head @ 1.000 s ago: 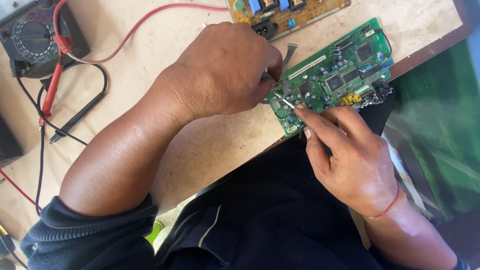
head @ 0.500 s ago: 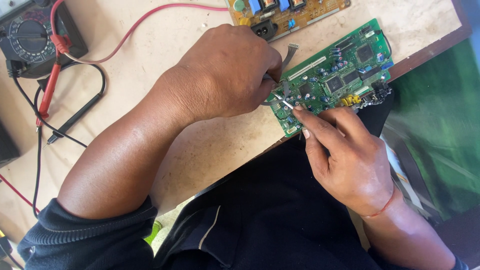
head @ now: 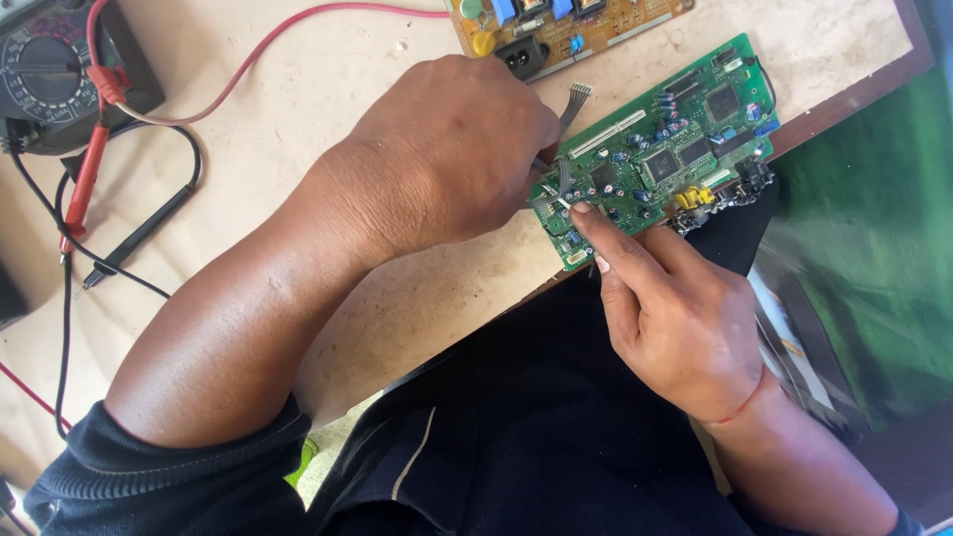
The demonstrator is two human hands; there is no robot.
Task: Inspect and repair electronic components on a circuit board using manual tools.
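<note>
A green circuit board [head: 685, 139] lies at the table's front edge, studded with chips and small capacitors. My left hand [head: 447, 149] reaches across from the left, its fingers closed on a grey ribbon cable [head: 573, 99] at the board's left end. The cable's free connector sticks up behind the knuckles. My right hand [head: 675, 318] comes up from below and grips the board's near left corner. Its index finger presses on top of the board beside the cable. The cable's joint with the board is hidden under my fingers.
A tan circuit board [head: 586, 25] with a black socket lies at the back. A multimeter [head: 45, 60] sits at the far left with a red probe [head: 84, 179], a black probe [head: 139, 233] and a red lead [head: 298, 30]. The table's dark edge [head: 844, 99] runs right of the green board.
Both hands stay at the green board's left corner. The right index finger has shifted slightly on the board.
</note>
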